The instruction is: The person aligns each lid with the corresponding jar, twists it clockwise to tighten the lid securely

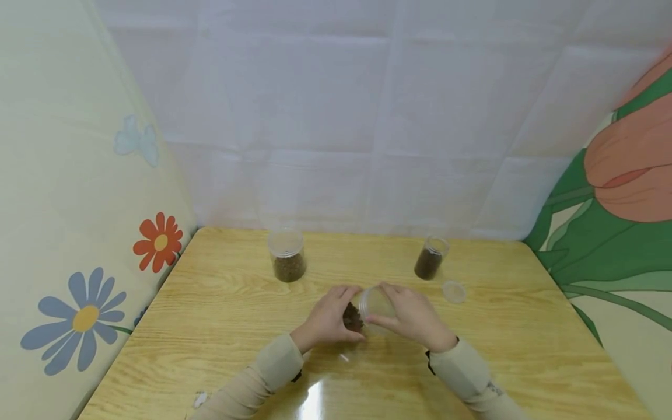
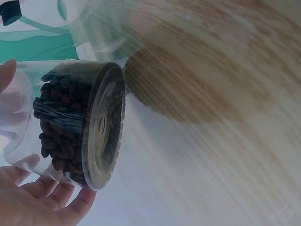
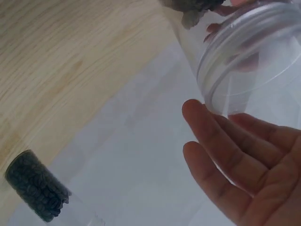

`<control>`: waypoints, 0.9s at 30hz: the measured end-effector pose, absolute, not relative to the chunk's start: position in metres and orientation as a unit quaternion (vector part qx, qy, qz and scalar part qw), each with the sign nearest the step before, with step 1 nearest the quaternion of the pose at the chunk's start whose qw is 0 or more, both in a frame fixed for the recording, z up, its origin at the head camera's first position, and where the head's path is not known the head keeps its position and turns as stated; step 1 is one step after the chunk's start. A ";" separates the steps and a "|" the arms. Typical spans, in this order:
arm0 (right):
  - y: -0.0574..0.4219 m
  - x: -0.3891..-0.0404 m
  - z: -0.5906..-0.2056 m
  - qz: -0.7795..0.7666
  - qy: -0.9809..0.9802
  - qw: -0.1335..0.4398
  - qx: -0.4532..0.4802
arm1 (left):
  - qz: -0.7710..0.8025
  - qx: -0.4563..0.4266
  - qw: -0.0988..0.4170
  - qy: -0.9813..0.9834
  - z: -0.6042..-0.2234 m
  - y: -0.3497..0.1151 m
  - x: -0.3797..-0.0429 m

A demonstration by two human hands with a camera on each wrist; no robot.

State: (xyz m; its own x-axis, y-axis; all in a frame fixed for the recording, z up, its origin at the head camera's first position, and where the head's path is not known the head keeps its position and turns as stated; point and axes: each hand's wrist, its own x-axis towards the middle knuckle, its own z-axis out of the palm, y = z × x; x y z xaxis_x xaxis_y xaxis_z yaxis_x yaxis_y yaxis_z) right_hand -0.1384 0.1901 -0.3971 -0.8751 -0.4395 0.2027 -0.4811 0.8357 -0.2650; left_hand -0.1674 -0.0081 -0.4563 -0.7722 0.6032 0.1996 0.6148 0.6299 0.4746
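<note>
Between the hands, a clear plastic jar (image 1: 353, 318) lies tipped sideways, its clear ringed top (image 1: 379, 309) toward the right. Dark brown beans (image 2: 63, 125), like coffee beans, fill its bottom part. My left hand (image 1: 331, 318) grips the jar's body; in the left wrist view its fingers (image 2: 59, 195) curve along the side near the base. My right hand (image 1: 412, 315) holds the ringed top, thumb in front and fingers behind. In the right wrist view, the right fingers (image 3: 230, 150) bend beside the ridged rim (image 3: 218, 61).
A wide clear jar (image 1: 289, 265) partly filled with brown bits stands at the back left of the wooden table (image 1: 220, 326). A narrower jar (image 1: 429, 262) of dark beans stands at the back right. Near it lies a small clear round lid (image 1: 454, 291). A white cloth (image 1: 315, 116) hangs behind.
</note>
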 end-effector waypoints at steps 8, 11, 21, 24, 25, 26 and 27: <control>0.203 -0.139 -0.395 0.198 -0.935 0.033 0.292 | -0.271 -0.334 0.003 -0.903 -0.455 -0.009 -0.167; 0.212 -0.140 -0.390 0.218 -0.914 0.003 0.343 | -0.269 -0.336 0.004 -0.902 -0.455 -0.008 -0.167; 0.215 -0.143 -0.390 0.180 -0.903 0.018 0.389 | -0.271 -0.339 0.001 -0.901 -0.454 -0.008 -0.168; 0.213 -0.143 -0.391 0.176 -0.911 0.020 0.374 | -0.272 -0.340 0.004 -0.900 -0.454 -0.008 -0.169; 0.212 -0.143 -0.391 0.175 -0.914 0.020 0.367 | -0.274 -0.339 0.005 -0.900 -0.454 -0.008 -0.168; 0.212 -0.142 -0.391 0.176 -0.916 0.020 0.359 | -0.274 -0.339 0.005 -0.900 -0.454 -0.008 -0.168; 0.211 -0.142 -0.390 0.175 -0.920 0.020 0.351 | -0.275 -0.338 0.006 -0.900 -0.454 -0.008 -0.168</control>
